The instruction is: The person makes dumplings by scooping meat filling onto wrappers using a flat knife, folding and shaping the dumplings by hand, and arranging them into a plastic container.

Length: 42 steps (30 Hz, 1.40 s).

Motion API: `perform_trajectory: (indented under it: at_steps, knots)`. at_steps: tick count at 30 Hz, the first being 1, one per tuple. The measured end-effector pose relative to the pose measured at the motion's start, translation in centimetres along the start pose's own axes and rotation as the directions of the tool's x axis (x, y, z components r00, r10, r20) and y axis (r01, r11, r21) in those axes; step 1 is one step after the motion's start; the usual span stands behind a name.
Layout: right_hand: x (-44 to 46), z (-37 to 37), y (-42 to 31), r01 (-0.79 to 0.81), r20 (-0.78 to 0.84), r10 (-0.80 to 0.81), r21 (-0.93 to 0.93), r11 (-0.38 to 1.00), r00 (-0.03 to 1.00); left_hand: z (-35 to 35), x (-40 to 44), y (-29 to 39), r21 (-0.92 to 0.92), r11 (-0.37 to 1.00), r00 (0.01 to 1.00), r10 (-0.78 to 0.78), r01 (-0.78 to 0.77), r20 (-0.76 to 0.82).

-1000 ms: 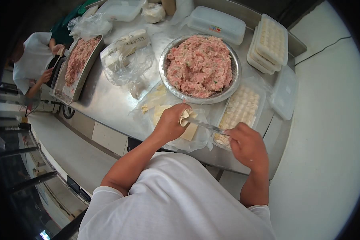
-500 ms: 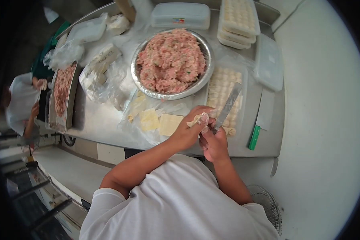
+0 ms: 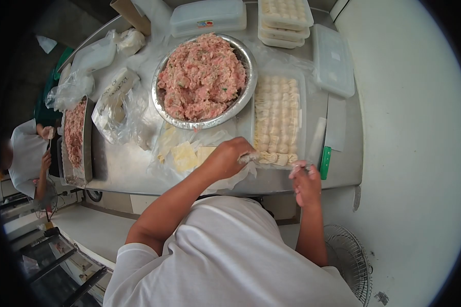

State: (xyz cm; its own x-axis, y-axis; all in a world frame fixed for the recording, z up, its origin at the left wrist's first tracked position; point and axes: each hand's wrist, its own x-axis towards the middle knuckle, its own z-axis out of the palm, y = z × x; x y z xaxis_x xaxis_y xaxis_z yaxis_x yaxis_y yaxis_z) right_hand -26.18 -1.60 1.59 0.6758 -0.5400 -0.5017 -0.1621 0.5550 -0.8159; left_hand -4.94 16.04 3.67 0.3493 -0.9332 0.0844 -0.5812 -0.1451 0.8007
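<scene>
My left hand [image 3: 227, 159] is closed on a pale dumpling [image 3: 248, 157], which shows at the fingertips just left of the tray's near end. Filled rows of pale dumplings [image 3: 277, 117] lie in a clear plastic tray [image 3: 302, 110]. My right hand [image 3: 307, 183] is off the tray's lower right corner, fingers curled round a flat metal spatula; its blade [image 3: 316, 138] points away from me and looks blurred. Square yellow wrappers [image 3: 185, 156] lie on plastic beside my left hand. Behind them stands a metal bowl [image 3: 250, 92] heaped with pink minced filling [image 3: 202, 77].
A green-handled knife [image 3: 326, 162] lies right of my right hand. Lidded containers [image 3: 208, 18], stacked dumpling trays [image 3: 284, 23] and a plastic lid [image 3: 333, 61] line the back and right. At left are wrapped packages [image 3: 112, 105], a metal pan of filling [image 3: 88, 138] and another person [image 3: 25, 153].
My hands have moved apart. The left keeps the dumpling, while the right has swung rightward with the spatula, away from over the dumpling tray. The view has shifted slightly.
</scene>
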Motion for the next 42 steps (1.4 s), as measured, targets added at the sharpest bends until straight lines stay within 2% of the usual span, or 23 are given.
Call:
perform_trajectory:
  at_steps: [2,3,5,6,9,11,15,17,18,20,21,23,24,26,27,29,30,32,33,35,39,41,42]
  knots:
    - [0.6,-1.1,-1.0,-0.006,-0.123,0.008,0.014,1.0,0.992,0.0,0.4,-0.3,0.025,0.998,0.998,-0.061,0.061,0.006]
    - [0.8,-0.9,-1.3,-0.007,-0.122,0.009,0.011,1.0,0.992,0.1,0.8,-0.2,0.008,1.0,1.0,-0.018,0.018,0.019]
    - [1.3,-0.6,-2.0,0.096,-0.24,-0.086,0.03,0.995,0.967,0.6,1.7,0.3,-0.025,0.997,0.996,0.074,-0.073,0.043]
    - [1.5,-0.5,-2.1,0.096,-0.24,-0.087,0.027,0.995,0.967,1.0,2.0,0.7,-0.027,0.997,0.996,0.074,-0.073,0.041]
    - [2.0,-0.5,-2.0,0.115,-0.26,-0.108,0.009,0.993,0.959,2.3,2.2,1.0,0.057,0.998,0.985,-0.036,0.027,0.166]
    - [2.3,-0.9,-1.5,0.107,-0.245,-0.111,-0.032,0.994,0.963,3.5,1.8,-0.2,0.449,0.888,0.966,-0.023,-0.1,0.259]
    - [2.6,-1.1,-1.5,0.085,-0.257,-0.106,-0.089,0.992,0.961,3.4,2.3,0.6,0.466,0.885,0.941,-0.137,-0.025,0.311]
    - [2.8,-1.2,-2.0,0.097,-0.211,-0.152,-0.251,0.963,0.966,3.3,2.8,1.0,0.512,0.858,0.899,-0.202,-0.029,0.389]
    - [3.1,-1.2,-2.2,0.099,-0.197,-0.153,-0.258,0.961,0.968,3.3,3.0,1.2,0.514,0.858,0.903,-0.208,-0.016,0.376]
    - [3.8,-0.7,-2.7,0.247,-0.065,-0.338,-0.558,0.792,0.939,2.9,3.1,1.4,0.457,0.889,0.882,-0.233,0.022,0.41]
    - [3.8,0.2,-3.6,0.255,-0.044,-0.336,-0.559,0.789,0.941,3.1,2.5,0.9,0.461,0.886,0.886,-0.245,0.04,0.393]
    - [3.3,3.4,-7.1,0.48,0.276,-0.453,-0.762,0.434,0.848,3.8,1.0,-0.4,0.403,0.912,0.972,-0.022,-0.076,0.234]
    - [3.5,4.7,-8.2,0.491,0.293,-0.449,-0.758,0.429,0.844,3.2,0.4,-0.3,0.408,0.911,0.975,-0.031,-0.063,0.219]
    - [4.2,6.9,-10.2,0.6,0.53,-0.364,-0.793,0.108,0.766,1.5,-1.4,0.0,0.261,0.958,0.99,0.134,-0.119,-0.037]
    - [4.7,7.9,-11.0,0.604,0.536,-0.359,-0.79,0.106,0.764,0.9,-2.7,-0.4,0.262,0.959,0.991,0.128,-0.112,-0.044]
    - [6.2,10.0,-12.4,0.664,0.703,-0.296,-0.71,-0.234,0.647,-0.4,-5.7,-1.2,0.197,0.975,0.991,-0.078,0.1,-0.112]
    - [7.0,11.2,-13.0,0.672,0.711,-0.291,-0.702,-0.238,0.64,-0.7,-7.0,-1.7,0.197,0.975,0.989,-0.084,0.107,-0.123]
    - [8.4,13.6,-13.7,0.598,0.738,-0.154,-0.635,-0.489,0.657,-0.5,-9.0,-2.6,0.254,0.946,0.976,-0.17,0.199,-0.133]
    - [9.1,14.6,-13.8,0.611,0.752,-0.145,-0.617,-0.496,0.643,-0.3,-9.4,-3.1,0.254,0.944,0.972,-0.177,0.212,-0.153]
    - [10.3,16.1,-13.8,0.713,0.832,0.051,-0.44,-0.546,0.553,0.2,-9.8,-4.0,0.197,0.967,0.976,-0.129,0.163,-0.177]
    - [11.0,17.8,-13.7,0.783,0.876,0.11,-0.356,-0.511,0.469,0.1,-9.6,-4.1,0.161,0.98,0.962,-0.07,0.115,-0.263]
    - [11.5,17.5,-13.9,0.815,0.884,0.033,-0.415,-0.404,0.466,0.1,-9.8,-4.4,0.116,0.99,0.971,-0.057,0.085,-0.231]
    - [11.6,17.4,-14.1,0.822,0.89,0.046,-0.399,-0.406,0.455,0.1,-9.9,-4.3,0.113,0.989,0.967,-0.065,0.096,-0.247]
